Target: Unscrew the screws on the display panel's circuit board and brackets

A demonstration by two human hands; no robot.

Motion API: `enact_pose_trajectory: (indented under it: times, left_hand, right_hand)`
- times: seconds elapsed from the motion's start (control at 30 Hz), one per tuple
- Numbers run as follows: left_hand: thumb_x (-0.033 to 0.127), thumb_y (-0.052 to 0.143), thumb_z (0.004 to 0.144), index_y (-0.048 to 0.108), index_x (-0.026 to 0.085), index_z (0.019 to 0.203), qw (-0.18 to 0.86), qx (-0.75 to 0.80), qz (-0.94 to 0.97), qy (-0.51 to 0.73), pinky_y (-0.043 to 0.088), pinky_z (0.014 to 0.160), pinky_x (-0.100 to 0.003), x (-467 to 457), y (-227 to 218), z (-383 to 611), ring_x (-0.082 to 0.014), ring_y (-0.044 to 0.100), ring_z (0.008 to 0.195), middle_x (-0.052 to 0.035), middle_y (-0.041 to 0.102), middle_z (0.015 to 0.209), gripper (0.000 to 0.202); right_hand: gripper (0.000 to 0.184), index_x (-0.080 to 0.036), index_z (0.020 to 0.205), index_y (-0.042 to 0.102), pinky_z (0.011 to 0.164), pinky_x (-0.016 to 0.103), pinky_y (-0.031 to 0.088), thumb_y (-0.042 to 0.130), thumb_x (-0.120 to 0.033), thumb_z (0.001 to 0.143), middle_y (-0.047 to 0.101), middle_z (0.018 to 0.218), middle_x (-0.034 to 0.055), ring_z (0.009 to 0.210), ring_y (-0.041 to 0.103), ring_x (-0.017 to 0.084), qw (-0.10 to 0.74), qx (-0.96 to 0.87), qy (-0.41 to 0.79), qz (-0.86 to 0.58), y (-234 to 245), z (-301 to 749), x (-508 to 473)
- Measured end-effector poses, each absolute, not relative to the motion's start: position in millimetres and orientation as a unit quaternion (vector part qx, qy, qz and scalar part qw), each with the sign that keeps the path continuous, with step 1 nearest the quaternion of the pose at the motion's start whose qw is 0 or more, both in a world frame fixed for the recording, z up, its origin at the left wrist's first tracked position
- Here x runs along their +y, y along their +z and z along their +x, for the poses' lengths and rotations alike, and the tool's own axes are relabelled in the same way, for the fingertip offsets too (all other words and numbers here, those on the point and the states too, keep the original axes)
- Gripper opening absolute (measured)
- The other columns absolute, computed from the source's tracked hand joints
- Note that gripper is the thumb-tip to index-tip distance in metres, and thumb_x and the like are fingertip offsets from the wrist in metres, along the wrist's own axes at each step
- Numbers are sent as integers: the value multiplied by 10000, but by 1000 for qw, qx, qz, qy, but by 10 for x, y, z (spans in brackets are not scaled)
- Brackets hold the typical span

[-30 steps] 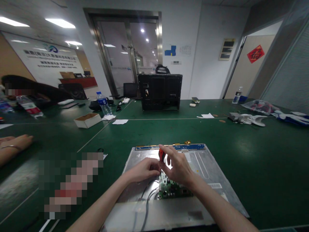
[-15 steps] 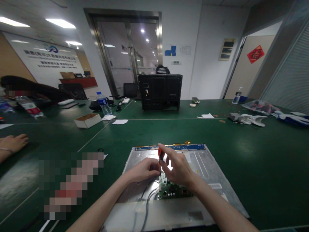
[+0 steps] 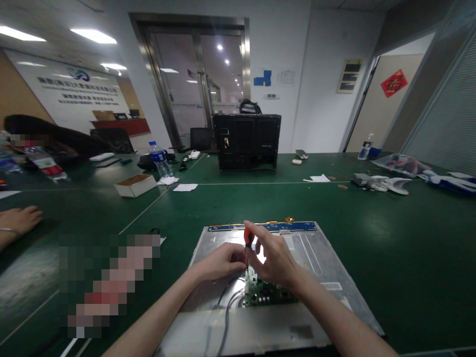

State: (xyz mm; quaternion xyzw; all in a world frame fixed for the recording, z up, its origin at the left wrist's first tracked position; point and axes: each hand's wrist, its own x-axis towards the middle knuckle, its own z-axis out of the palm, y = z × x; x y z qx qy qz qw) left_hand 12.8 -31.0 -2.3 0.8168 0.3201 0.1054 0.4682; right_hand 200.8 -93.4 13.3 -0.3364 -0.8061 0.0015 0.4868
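Note:
My right hand [image 3: 273,253] grips a red-and-black screwdriver [image 3: 248,237] by its handle, holding it upright. The tip points down at the upper left corner of a green circuit board [image 3: 266,292]. Close by on the left, my left hand [image 3: 225,260] has its fingers curled together near the screwdriver's shaft; whether they pinch the shaft or something small is hidden. The board lies on a silver metal display panel [image 3: 316,297], flat on the table. A blue board strip [image 3: 301,226] runs along the panel's far edge. Grey cables [image 3: 226,317] come off the board's left side.
A black monitor housing [image 3: 247,141] stands across the green table [image 3: 401,258]. Left of it are a water bottle [image 3: 159,161] and an open white box [image 3: 136,186]. Another person's hand [image 3: 22,218] rests at the far left. White-and-grey parts [image 3: 381,183] lie at right.
Both my hands stay nearly in place. The screwdriver handle has turned slightly, showing more red. The other person's hand at left has shifted a little.

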Motion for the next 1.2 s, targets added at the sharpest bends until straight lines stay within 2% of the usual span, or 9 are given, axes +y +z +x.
enact_pose_trajectory:
  times: [0.13,0.43,0.57,0.8,1.03,1.2]
  left_hand:
    - [259,612,752,575,171,784,476,319,814,97,370,627,-253,-302,-40,126,-140,489,668,26,545,709,100]
    - [214,590,742,579,171,766,459,312,825,108,385,652,-265,-325,23,147,-149,499,678,24,549,699,51]
    - [206,588,730,564,171,732,463,307,824,116,385,651,-264,-335,33,153,-150,500,680,23,551,698,42]
    - [228,594,754,578,166,801,497,296,809,107,411,686,-278,-298,-50,127,-160,538,713,16,580,742,80]
    - [214,576,750,565,173,769,476,305,819,99,390,653,-263,-301,1,138,-140,495,665,31,550,710,46]
    - [221,594,758,582,168,745,457,305,830,97,394,671,-271,-295,12,133,-152,513,701,16,569,733,56]
  right_hand:
    - [620,-227,1475,277,484,259,458,453,-137,888,654,1032,75,592,580,122,485,-804,1,-344,119,2006,-935]
    - [593,-256,1463,264,465,253,429,496,-183,923,641,942,37,543,544,118,485,-802,-27,-349,89,2008,-903]
    - [587,-259,1462,290,476,252,451,493,-174,917,652,978,51,563,560,124,483,-802,-24,-351,114,2011,-912]
    - [672,-209,1511,236,469,238,473,480,-131,889,672,1051,91,581,601,121,485,-803,5,-346,113,2015,-934]
    - [616,-261,1468,283,467,231,453,496,-143,903,638,979,41,546,539,101,493,-798,-11,-346,105,2010,-907]
    - [617,-269,1483,270,485,234,464,510,-156,926,624,966,36,578,537,112,485,-803,-21,-345,109,2012,-896]
